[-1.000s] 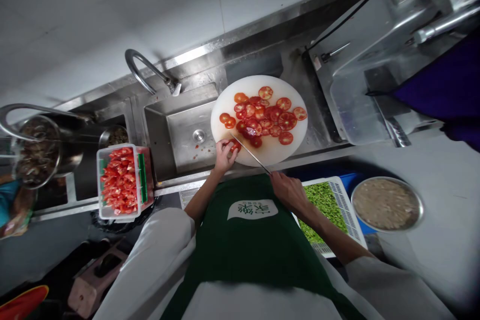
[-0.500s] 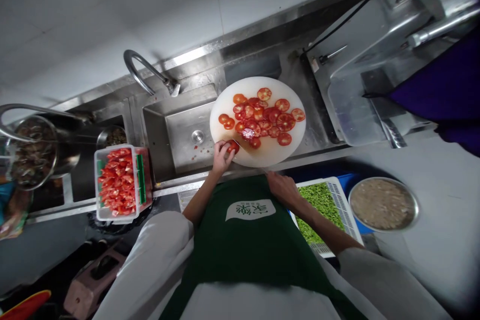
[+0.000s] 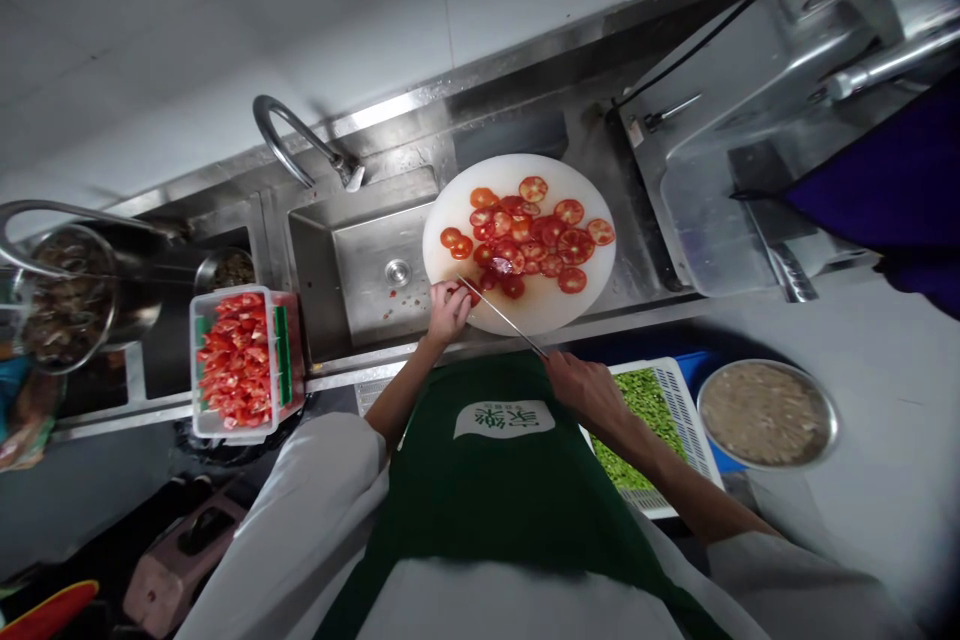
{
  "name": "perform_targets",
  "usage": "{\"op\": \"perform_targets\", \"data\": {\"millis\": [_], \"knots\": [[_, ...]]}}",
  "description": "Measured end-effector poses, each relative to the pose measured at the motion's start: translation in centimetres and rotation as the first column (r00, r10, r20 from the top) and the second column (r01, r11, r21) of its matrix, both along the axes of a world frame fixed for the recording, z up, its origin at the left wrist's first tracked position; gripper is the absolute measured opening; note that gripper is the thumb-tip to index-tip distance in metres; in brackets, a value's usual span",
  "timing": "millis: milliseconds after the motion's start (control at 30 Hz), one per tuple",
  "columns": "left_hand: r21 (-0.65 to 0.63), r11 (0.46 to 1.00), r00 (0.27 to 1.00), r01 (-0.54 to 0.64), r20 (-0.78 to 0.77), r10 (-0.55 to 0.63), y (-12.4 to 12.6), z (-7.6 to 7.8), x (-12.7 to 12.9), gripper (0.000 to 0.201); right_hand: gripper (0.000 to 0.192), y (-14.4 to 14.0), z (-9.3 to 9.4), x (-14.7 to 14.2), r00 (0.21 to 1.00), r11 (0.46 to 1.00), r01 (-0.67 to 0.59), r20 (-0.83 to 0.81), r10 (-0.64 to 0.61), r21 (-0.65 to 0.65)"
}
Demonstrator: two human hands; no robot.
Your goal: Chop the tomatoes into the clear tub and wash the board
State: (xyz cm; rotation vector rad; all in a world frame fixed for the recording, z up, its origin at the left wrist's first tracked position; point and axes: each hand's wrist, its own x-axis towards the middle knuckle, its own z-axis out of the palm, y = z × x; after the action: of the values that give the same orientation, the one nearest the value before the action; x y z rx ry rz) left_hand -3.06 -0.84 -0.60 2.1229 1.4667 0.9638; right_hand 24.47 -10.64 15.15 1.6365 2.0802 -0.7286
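Note:
My left hand (image 3: 448,311) is closed on a tomato (image 3: 471,294) at the near left rim of a round white cutting board (image 3: 532,318). In my right hand (image 3: 583,386) is the handle of a knife (image 3: 504,315). Its thin blade points up and left across the board, and its tip end lies at the tomato beside my left fingers. Many tomato slices (image 3: 551,230) are spread over the middle and right of the board. Two small end pieces (image 3: 456,243) lie at its left. The knife handle is mostly hidden in my fist.
Left of the board is a steel sink (image 3: 375,270) with a faucet (image 3: 300,140). A clear tub of cut tomatoes (image 3: 238,360) stands further left. To my right are a white basket of chopped greens (image 3: 697,420) and a round metal pan (image 3: 769,415). A cleaver (image 3: 784,260) lies beyond.
The knife blade has swung up from edge-on near the apron to a slant across the board, over the tomato. My right hand has shifted slightly right and nearer me.

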Motion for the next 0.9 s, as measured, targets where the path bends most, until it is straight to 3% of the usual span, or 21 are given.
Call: {"op": "perform_targets", "data": {"millis": [233,500,767,900], "knots": [[0.025,0.999,0.999,-0.040,0.006,0.040,0.0,0.1,0.2,0.035,0.037,1.5,0.6,-1.3,0.998,0.998,-0.066,0.018,0.066,0.003],[0.038,0.996,0.996,-0.086,0.027,0.085,0.1,-0.2,0.7,0.037,0.038,2.2,1.8,-2.7,0.996,0.998,-0.051,0.065,0.054,-0.048],[0.021,0.996,0.996,-0.087,0.026,0.087,-0.2,-0.3,1.0,0.033,0.034,6.8,-0.7,-5.5,0.990,0.990,-0.136,-0.040,0.134,-0.047],[0.076,0.990,0.992,-0.123,-0.004,0.123,0.0,2.0,0.0,0.035,0.036,5.1,-1.8,-4.1,0.996,0.991,-0.090,0.010,0.092,-0.097]]}}
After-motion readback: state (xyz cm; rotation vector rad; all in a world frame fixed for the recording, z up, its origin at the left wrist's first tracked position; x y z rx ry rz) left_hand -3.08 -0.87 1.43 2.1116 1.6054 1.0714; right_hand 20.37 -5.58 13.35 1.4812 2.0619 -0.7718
